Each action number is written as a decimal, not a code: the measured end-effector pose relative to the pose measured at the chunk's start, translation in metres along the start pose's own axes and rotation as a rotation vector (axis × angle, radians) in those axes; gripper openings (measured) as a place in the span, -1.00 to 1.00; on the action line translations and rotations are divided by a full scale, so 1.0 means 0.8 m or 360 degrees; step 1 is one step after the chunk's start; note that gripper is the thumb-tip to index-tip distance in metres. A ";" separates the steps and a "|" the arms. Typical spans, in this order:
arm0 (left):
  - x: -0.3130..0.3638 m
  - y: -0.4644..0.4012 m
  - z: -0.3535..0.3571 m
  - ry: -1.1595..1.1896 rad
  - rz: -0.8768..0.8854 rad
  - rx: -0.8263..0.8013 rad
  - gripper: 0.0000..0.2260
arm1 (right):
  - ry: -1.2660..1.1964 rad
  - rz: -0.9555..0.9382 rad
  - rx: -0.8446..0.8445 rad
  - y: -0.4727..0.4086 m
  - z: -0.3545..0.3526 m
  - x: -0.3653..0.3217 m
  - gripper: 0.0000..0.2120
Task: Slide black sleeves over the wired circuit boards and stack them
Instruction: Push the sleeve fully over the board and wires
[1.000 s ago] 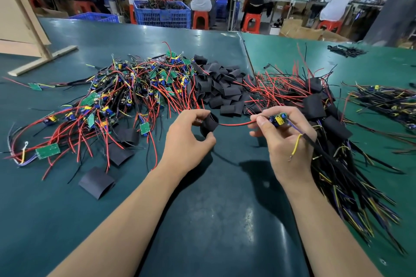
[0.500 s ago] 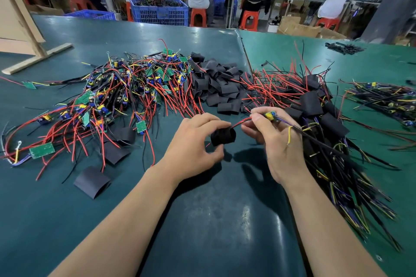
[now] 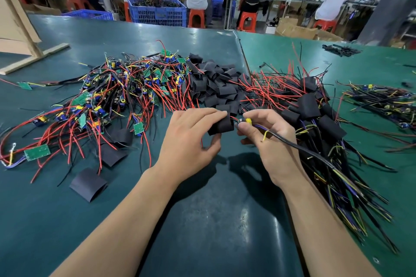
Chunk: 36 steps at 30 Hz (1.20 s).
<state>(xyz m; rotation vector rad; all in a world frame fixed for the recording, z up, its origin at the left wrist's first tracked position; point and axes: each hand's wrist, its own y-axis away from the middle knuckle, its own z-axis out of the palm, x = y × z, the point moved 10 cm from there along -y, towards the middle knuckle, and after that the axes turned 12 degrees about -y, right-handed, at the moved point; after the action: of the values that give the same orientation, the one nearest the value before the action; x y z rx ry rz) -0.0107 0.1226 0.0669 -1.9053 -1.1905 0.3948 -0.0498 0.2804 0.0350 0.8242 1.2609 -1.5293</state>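
Note:
My left hand (image 3: 191, 139) pinches a black sleeve (image 3: 221, 125) between fingers and thumb. The sleeve is threaded on red wires and sits right against a small wired circuit board (image 3: 245, 121) with a yellow part. My right hand (image 3: 269, 141) pinches that board; its black, yellow and blue leads trail off to the right. A tangle of bare green boards with red wires (image 3: 117, 94) lies to the left. Loose black sleeves (image 3: 219, 87) are heaped in the middle. Sleeved boards (image 3: 315, 114) are piled on the right.
Flat loose sleeves (image 3: 89, 184) lie on the green table (image 3: 202, 220) at the near left. More wired parts (image 3: 387, 103) lie far right. A wooden frame (image 3: 20, 36) stands far left. Blue crates (image 3: 157, 12) and seated workers are beyond the table.
My left hand has slid the black sleeve rightward along the red wires until it reaches the board that my right hand holds. Both hands have drawn close together.

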 end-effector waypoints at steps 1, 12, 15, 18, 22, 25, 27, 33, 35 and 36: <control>0.003 -0.001 -0.001 -0.0004 0.0031 0.0005 -0.64 | -0.0017 -0.0026 -0.0021 -0.001 0.001 -0.003 -0.81; 0.020 -0.001 -0.005 0.0345 0.0082 0.0077 -0.79 | -0.0405 -0.0002 0.0267 0.001 -0.021 -0.001 -0.84; 0.019 -0.001 -0.005 0.0427 0.0015 0.0076 -0.80 | -0.0425 0.0001 0.0299 0.002 -0.022 0.001 -0.88; 0.012 0.000 -0.006 0.0501 -0.0094 0.0104 -0.80 | -0.0221 -0.0119 0.0195 0.002 -0.013 -0.010 -0.93; 0.007 0.001 -0.008 0.0498 -0.0138 0.0123 -0.81 | -0.0293 0.0017 0.0051 0.006 0.007 -0.002 -0.91; 0.006 0.001 -0.008 0.0499 -0.0149 0.0111 -0.83 | -0.0356 0.0154 0.0016 0.007 0.012 0.007 -0.81; 0.006 0.000 -0.008 0.0503 -0.0159 0.0115 -0.83 | -0.0383 0.0201 -0.0034 0.008 0.016 0.010 -0.80; 0.005 -0.001 -0.007 0.0496 -0.0178 0.0099 -0.83 | -0.0388 0.0177 0.0008 0.005 0.010 0.005 -0.86; 0.005 -0.001 -0.007 0.0507 -0.0176 0.0105 -0.81 | -0.0405 0.0164 0.0110 0.005 0.001 0.004 -0.80; 0.006 -0.001 -0.007 0.0515 -0.0166 0.0108 -0.81 | -0.0399 0.0158 0.0155 0.004 -0.004 0.006 -0.75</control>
<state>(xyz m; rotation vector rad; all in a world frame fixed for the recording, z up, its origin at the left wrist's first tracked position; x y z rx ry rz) -0.0052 0.1238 0.0716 -1.7597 -1.0405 0.0647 -0.0486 0.2820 0.0291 0.7204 0.9564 -1.5689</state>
